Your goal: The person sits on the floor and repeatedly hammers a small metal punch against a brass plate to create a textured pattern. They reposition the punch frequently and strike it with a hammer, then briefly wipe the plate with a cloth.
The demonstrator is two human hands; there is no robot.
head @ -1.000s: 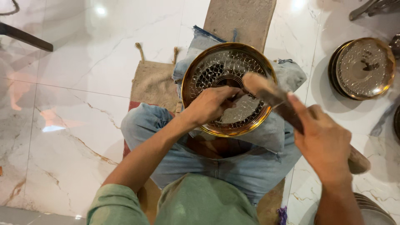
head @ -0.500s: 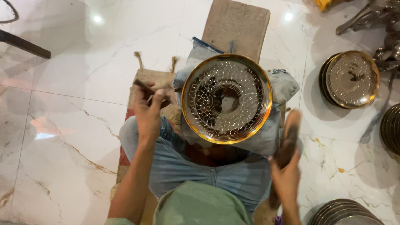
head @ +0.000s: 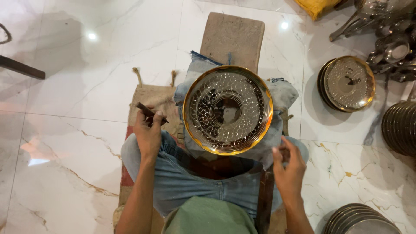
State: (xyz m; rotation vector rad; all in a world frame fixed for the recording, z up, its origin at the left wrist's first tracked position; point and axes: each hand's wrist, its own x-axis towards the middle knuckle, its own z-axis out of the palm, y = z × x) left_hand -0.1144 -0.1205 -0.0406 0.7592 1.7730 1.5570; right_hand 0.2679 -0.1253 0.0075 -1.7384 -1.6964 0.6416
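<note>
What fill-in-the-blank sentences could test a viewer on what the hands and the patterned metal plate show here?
1. The left hand holds a thin dark ____.
2. The round patterned plate has a rim coloured ____.
3. The plate rests on blue ____ cloth.
4. The right hand is near the cloth edge and holds ____.

Missing words: tool (punch); gold; denim; nothing

A white marble floor [head: 78,60] with brown veins fills the frame. At centre a burlap mat [head: 154,97] lies on it. At right sit a patterned brass plate stack [head: 346,83], dark stacked plates [head: 401,128] and, lower right, another plate stack [head: 359,219].
</note>
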